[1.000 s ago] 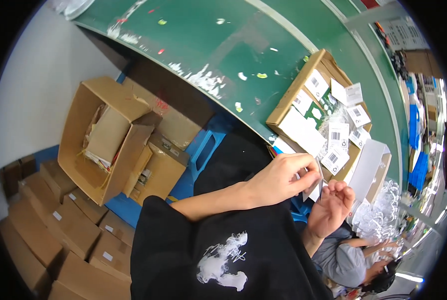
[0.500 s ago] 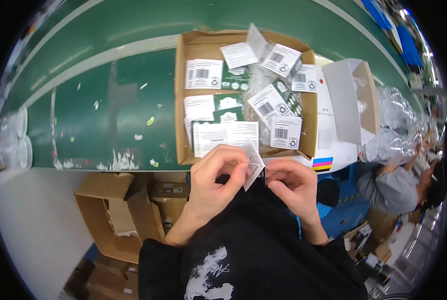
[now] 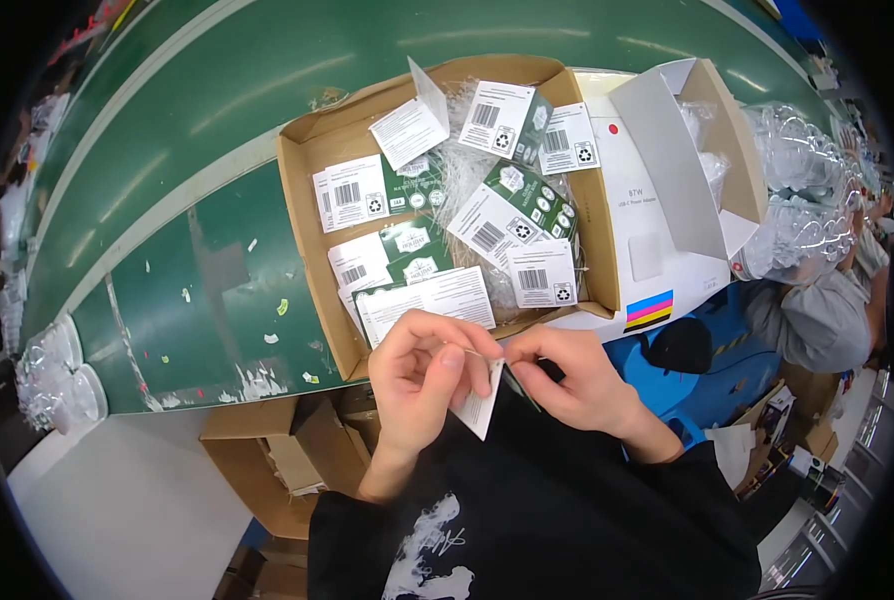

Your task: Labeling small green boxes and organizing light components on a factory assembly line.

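Pinching white paper tag (image 3: 481, 405): left hand (image 3: 422, 375), right hand (image 3: 572, 378).

Hands: two, left hand (image 3: 422, 375) and right hand (image 3: 572, 378)
Held white tag (image 3: 479, 408): one
Shallow cardboard tray (image 3: 312, 235): one
White box (image 3: 667, 170): one

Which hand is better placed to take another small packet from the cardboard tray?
Probably the right hand: only its fingertips pinch the small white paper tag, while the left hand holds most of it. Both are about equally near the shallow brown cardboard tray.
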`<control>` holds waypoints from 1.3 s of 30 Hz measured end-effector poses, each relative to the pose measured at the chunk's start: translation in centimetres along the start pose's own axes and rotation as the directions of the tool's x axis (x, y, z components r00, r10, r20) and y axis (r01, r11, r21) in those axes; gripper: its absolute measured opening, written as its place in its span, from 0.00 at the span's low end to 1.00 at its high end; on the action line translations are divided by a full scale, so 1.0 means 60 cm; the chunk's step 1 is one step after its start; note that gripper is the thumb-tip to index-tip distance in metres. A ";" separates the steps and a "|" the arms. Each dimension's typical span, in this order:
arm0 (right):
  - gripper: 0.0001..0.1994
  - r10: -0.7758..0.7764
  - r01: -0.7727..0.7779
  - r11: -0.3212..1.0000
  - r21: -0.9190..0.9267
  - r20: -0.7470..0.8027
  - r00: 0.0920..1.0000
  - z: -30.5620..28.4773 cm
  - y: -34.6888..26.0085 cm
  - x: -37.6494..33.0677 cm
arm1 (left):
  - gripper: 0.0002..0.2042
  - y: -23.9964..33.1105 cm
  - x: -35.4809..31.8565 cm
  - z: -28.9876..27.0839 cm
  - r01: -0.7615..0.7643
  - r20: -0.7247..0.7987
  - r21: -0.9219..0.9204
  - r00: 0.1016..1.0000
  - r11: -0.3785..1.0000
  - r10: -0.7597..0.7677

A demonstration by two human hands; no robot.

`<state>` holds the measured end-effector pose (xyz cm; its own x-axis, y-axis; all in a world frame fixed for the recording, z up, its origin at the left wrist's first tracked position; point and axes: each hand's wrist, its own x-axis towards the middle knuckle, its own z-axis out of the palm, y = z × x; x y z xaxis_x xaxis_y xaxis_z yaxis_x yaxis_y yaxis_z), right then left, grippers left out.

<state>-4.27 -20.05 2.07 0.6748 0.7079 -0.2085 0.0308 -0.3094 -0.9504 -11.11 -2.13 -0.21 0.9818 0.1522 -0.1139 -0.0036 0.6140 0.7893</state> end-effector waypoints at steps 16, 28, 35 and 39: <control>0.05 0.058 0.125 0.697 0.706 -0.230 0.971 -0.015 0.016 0.004 | 0.10 0.015 0.021 0.040 0.115 -0.100 0.198 0.990 0.973 -0.097; 0.03 -0.068 0.285 0.737 0.613 -0.352 0.933 -0.006 0.027 0.012 | 0.06 -0.006 0.031 0.049 -0.133 0.084 0.655 0.991 0.744 0.103; 0.04 -0.084 0.283 0.804 0.522 -0.372 0.924 -0.007 0.024 0.011 | 0.08 0.001 0.029 0.059 -0.198 0.100 0.794 0.975 0.574 0.199; 0.04 -0.039 0.241 0.792 0.561 -0.347 0.937 -0.009 0.024 0.009 | 0.09 0.006 0.032 0.062 -0.220 0.131 0.834 0.970 0.507 0.206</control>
<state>-3.45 -20.44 0.72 0.8870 0.4551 -0.0781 -0.2269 0.2822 -0.9322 -8.49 -4.51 2.10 0.9762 0.1728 0.1313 -0.0597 -0.3681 0.9279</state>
